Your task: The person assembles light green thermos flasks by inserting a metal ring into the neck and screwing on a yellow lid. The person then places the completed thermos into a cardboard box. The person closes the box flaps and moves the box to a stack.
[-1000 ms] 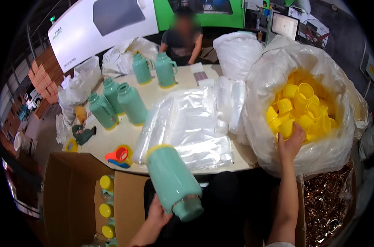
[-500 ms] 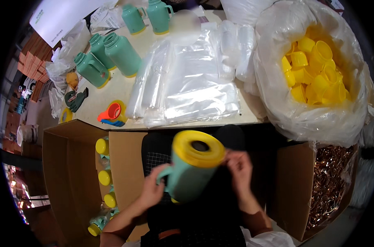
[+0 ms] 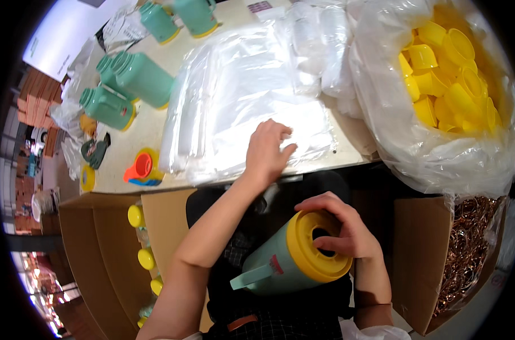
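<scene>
In my lap a green thermos jug (image 3: pixel 274 258) lies tilted, its yellow end (image 3: pixel 320 246) facing up and to the right. That end has a dark round hole in its middle. My right hand (image 3: pixel 351 229) grips the yellow rim, fingers over the outer edge and thumb at the hole. The jug's handle points toward the lower left. My left hand (image 3: pixel 267 152) reaches over the table's front edge, above a stack of clear plastic bags (image 3: pixel 235 107). Its fingers are apart and hold nothing; whether the fingertips touch the top bag, I cannot tell.
Several green jugs (image 3: pixel 147 79) stand at the table's left, near tape rolls (image 3: pixel 147 164). A plastic sack (image 3: pixel 382 113) of yellow cups (image 3: pixel 461 73) sits right. Below are a cardboard box (image 3: pixel 104 255) with yellow-capped jugs and a box of coppery metal rings (image 3: pixel 467 255).
My left hand has left the jug's handle and moved up over the plastic bags. The jug has tipped and shifted right and down, and my right hand now grips its yellow end.
</scene>
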A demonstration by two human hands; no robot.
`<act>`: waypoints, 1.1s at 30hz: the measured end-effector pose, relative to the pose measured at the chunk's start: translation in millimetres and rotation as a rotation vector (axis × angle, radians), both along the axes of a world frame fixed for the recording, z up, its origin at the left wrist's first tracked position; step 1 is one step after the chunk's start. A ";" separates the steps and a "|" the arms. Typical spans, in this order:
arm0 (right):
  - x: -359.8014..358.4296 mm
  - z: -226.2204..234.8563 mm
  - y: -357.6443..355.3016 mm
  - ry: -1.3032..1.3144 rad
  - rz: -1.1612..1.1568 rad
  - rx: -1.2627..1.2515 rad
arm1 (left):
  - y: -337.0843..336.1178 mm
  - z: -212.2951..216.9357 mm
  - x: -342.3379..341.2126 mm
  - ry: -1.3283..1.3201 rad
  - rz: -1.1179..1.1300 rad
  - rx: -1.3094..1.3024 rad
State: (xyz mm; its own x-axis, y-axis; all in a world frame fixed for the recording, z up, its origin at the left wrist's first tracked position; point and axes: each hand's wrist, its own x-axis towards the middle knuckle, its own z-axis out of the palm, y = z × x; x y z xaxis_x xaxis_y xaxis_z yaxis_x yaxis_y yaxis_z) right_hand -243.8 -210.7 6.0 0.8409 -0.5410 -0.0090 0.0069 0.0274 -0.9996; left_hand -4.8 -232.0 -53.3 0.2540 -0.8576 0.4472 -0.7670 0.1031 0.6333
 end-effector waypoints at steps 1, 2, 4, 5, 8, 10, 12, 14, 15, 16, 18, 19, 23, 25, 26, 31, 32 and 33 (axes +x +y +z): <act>2.1 -3.6 -5.7 -0.008 0.013 -0.010 | -8.6 -30.5 13.4 -0.074 0.041 0.121; 2.9 -8.6 -13.3 -0.008 0.021 -0.019 | -18.5 -47.0 22.4 -0.142 0.078 0.242; 8.1 -17.7 -34.8 0.061 -0.004 0.017 | -33.0 -45.1 22.6 -0.032 0.045 0.325; 13.3 -18.2 -41.0 0.149 -0.066 0.152 | -32.2 -45.8 20.6 0.024 0.041 0.376; 41.7 -31.1 -47.7 0.190 -0.275 0.204 | -32.3 -37.4 25.4 0.023 0.125 0.375; 55.7 -44.7 -49.7 0.185 -0.480 0.075 | -36.2 -28.6 27.5 0.498 0.111 0.374; 60.0 -43.1 -48.5 0.160 -0.545 -0.040 | -10.7 -7.7 13.3 1.070 -0.073 0.401; 55.6 -60.2 -48.5 0.125 -0.514 -0.083 | 20.9 1.7 -14.6 0.979 -0.103 0.305; 53.0 -63.4 -43.8 0.007 -0.643 0.101 | 27.6 16.2 -11.9 1.066 -0.061 0.341; 53.2 -63.4 -45.3 -0.147 -0.728 0.336 | 31.5 27.9 -11.4 1.267 -0.085 0.149; 57.1 -47.4 -35.8 -0.220 -0.642 0.294 | 46.6 30.9 -12.0 1.025 -0.129 0.273; 57.4 -44.1 -32.8 -0.068 -0.542 0.144 | 55.4 33.7 -23.2 1.020 -0.189 0.324; 30.4 -60.3 -32.2 -0.046 -0.686 -0.004 | 73.9 33.1 -6.7 1.370 -0.280 0.176; 6.4 -103.5 -48.2 -0.281 -1.057 -0.154 | 94.1 43.9 20.9 1.711 -0.678 0.171; 0.4 -101.6 -47.8 -0.379 -1.150 0.313 | 99.8 44.7 20.4 1.413 -0.565 0.293; 3.1 -84.4 20.2 -0.320 -1.108 0.167 | 116.1 33.0 11.7 0.850 -0.029 0.331; 8.3 -76.9 43.2 -0.230 -1.175 -0.203 | 123.3 58.1 2.5 0.938 -0.010 0.276; 2.6 -81.2 64.8 -0.131 -1.131 -0.399 | 145.7 67.8 -2.2 0.815 -0.083 0.237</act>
